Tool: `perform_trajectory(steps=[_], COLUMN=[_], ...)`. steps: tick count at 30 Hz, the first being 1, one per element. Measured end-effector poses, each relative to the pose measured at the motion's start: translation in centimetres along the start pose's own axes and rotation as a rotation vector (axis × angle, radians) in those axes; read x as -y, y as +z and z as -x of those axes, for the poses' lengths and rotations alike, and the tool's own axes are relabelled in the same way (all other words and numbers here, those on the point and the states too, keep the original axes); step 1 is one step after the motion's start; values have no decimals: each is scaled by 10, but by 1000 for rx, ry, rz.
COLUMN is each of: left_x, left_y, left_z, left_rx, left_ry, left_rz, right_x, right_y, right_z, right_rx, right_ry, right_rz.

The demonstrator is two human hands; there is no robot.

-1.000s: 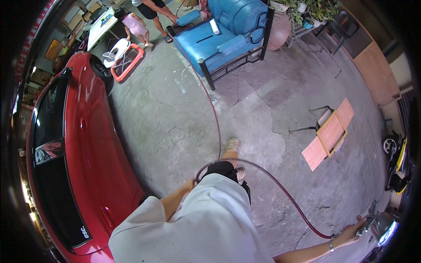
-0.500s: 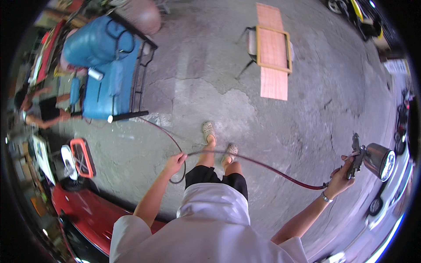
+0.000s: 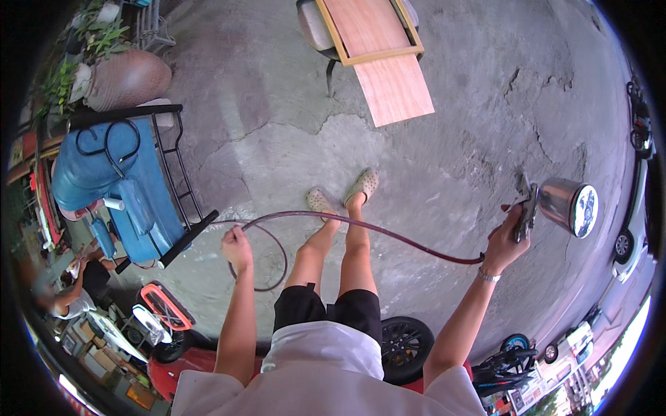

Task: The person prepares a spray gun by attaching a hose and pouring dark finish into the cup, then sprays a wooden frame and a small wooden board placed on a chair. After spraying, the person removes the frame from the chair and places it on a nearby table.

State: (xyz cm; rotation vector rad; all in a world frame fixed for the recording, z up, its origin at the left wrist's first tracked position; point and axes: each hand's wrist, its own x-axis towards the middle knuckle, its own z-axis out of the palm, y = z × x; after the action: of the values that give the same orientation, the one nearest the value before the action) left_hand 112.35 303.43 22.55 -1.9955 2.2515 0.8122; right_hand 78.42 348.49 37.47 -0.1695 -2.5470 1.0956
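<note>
Now we are squaring up to the plywood panel (image 3: pixel 394 90) and wooden frame (image 3: pixel 381 56), which are lying ahead of our feet; our body is turning rightward, the blue sofa (image 3: pixel 135 197) sitting farther left than a moment ago; our right hand (image 3: pixel 506 241) is gripping the spray gun (image 3: pixel 528 211), fingers wrapping its handle; our left hand (image 3: pixel 237 249) is holding the hose (image 3: pixel 402 243) in a curled fist; apparently, this turn is aligning us with the panel for the work.
</note>
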Motion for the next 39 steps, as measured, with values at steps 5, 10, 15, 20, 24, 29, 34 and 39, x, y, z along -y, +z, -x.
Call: perform_trajectory(steps=[5,10,15,20,24,29,34,39], left_x=[-67,-93,-58,-82,-176,-216,-135,-97], left_y=[-3,33,68,127,225,262,199,95], left_z=[-19,-19,2,44,138,218,91,-17], left_rx=[-201,41,446,366,995,1475,1060,342], left_ry=[462,515,239,698,967,870,221,436], left_rz=[-193,-299,-288,-811,50,-70,-221,-255], right_x=[-65,-96,-92,-60,-30,-26,-66,-105], right_y=[53,70,74,86,93,96,81,113], right_z=[-33,-61,-63,-40,-22,-37,-100,-118], right_rx=[-19,-75,32,24,32,6,-8,-48], right_ry=[314,208,334,438,441,323,35,102], right_rz=[9,36,-99,-187,-222,-105,33,64])
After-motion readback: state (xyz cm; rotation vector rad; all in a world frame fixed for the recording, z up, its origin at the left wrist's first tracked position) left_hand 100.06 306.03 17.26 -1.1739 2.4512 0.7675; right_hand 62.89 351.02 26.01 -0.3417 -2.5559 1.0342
